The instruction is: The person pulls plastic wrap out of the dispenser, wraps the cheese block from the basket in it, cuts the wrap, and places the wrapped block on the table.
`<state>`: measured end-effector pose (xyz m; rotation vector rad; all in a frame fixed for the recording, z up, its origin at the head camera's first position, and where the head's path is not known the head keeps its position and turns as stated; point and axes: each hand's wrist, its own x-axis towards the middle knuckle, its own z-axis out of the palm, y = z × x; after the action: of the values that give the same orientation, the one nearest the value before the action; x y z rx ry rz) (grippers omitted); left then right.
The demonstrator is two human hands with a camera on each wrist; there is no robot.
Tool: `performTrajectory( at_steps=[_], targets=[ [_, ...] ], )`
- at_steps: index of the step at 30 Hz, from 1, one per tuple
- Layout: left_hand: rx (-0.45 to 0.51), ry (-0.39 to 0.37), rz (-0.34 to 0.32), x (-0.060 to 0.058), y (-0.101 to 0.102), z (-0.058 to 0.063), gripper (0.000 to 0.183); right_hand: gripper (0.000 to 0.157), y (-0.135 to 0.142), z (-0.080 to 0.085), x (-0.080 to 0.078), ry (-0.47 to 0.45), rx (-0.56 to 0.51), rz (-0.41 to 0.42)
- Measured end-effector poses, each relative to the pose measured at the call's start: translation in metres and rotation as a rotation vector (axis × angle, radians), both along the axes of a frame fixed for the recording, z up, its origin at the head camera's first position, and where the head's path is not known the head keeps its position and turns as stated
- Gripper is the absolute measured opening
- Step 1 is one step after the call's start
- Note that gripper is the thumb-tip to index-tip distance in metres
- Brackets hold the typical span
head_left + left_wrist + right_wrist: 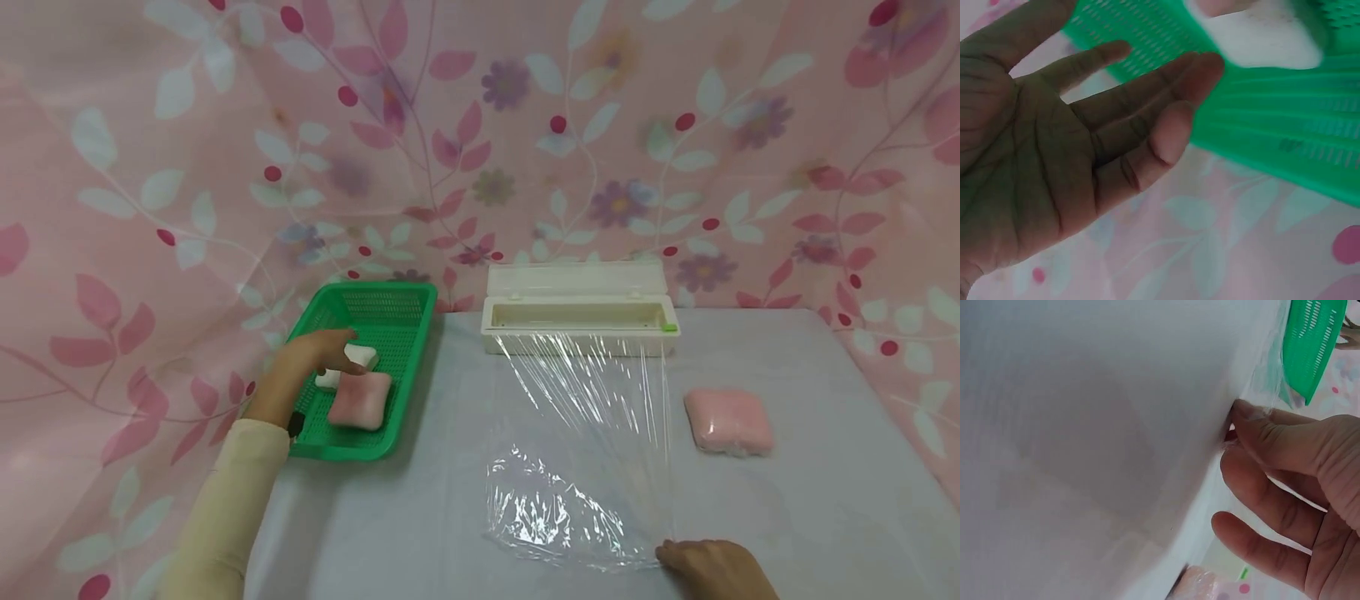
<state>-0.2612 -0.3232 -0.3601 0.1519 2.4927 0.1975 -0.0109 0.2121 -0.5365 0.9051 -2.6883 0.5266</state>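
My left hand [315, 354] hovers over a green plastic basket [426, 333], its fingers loosely bent around nothing in the left wrist view. Just beneath it lie a pink pillow-shaped block [362, 402] and white blocks [362, 357], partly hidden by the fingers. At the table's front, my right hand [720, 568] pinches the corner of a clear plastic wrap sheet [577, 467] between thumb and forefinger. That sheet stretches from a white wrap dispenser box [581, 342], whose lid [576, 279] is raised. The other right fingers [1266, 550] are loosely bent in the right wrist view.
To the right of the sheet sits another pink block [729, 422], which looks shiny and wrapped. A small green piece [670, 328] is at the dispenser's right end. Floral cloth [525, 150] hangs behind the pale table [847, 400].
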Motion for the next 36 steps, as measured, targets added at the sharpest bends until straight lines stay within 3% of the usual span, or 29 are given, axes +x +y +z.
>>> performTrajectory(
  at_steps=[2, 5, 9, 12, 18, 23, 30, 33, 36],
  targets=[
    [-0.01, -0.08, 0.027, -0.008, -0.002, -0.013, 0.08, 0.053, -0.002, 0.0, 0.001, -0.026, 0.008, -0.016],
    [-0.036, -0.128, 0.013, -0.015, -0.004, -0.03, 0.074, 0.054, -0.003, 0.0, 0.002, -0.075, 0.027, -0.037],
    [-0.093, -0.082, -0.047, -0.019, -0.006, -0.046, 0.049, 0.061, -0.001, 0.001, 0.003, -0.138, 0.069, -0.049],
    [-0.117, -0.028, -0.09, -0.019, -0.008, -0.049, 0.033, 0.063, 0.0, 0.002, 0.003, -0.158, 0.088, -0.041],
    [-0.084, 0.043, -0.12, -0.019, -0.011, -0.046, 0.03, 0.069, -0.003, 0.003, 0.005, -0.19, 0.106, -0.073],
    [-0.005, 0.156, -0.134, -0.013, -0.016, -0.028, 0.023, 0.076, -0.005, 0.004, 0.006, -0.278, 0.133, -0.094],
    [0.15, 0.406, -0.14, 0.0, -0.015, 0.029, 0.023, 0.076, -0.005, 0.005, 0.006, -0.282, 0.138, -0.095],
    [0.237, 0.445, -0.108, 0.006, -0.011, 0.047, 0.024, 0.078, -0.005, 0.004, 0.006, -0.279, 0.146, -0.095],
    [0.311, 0.457, -0.111, 0.011, 0.001, 0.058, 0.024, 0.079, -0.006, 0.004, 0.006, -0.283, 0.152, -0.103]
  ],
)
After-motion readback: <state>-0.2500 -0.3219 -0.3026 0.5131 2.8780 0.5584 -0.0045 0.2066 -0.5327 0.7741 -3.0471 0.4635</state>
